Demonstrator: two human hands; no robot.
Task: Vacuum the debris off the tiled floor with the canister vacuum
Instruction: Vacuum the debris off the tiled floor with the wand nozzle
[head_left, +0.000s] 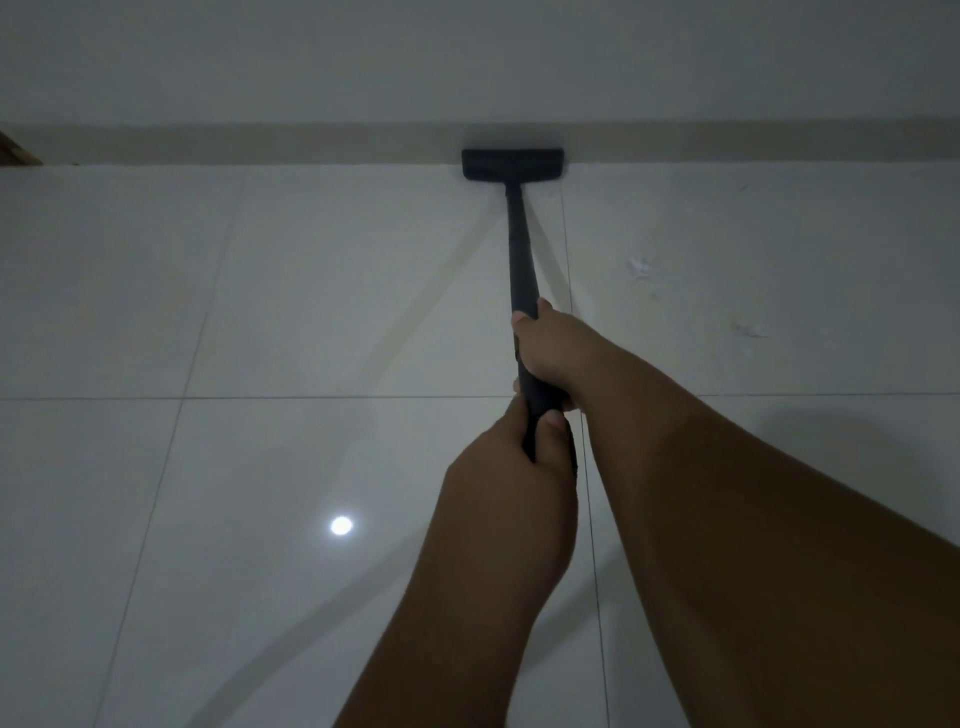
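Note:
A black vacuum wand runs away from me across the glossy white tiled floor. Its flat black floor head rests against the beige skirting at the foot of the far wall. My right hand grips the wand higher up, and my left hand grips it just below, both closed around it. Small pale bits of debris lie on the tile to the right of the wand, with more debris further right. The canister itself is out of view.
A white wall with a beige skirting strip bounds the floor ahead. A brown wooden edge shows at the far left. A ceiling light reflection glints on the tile near me.

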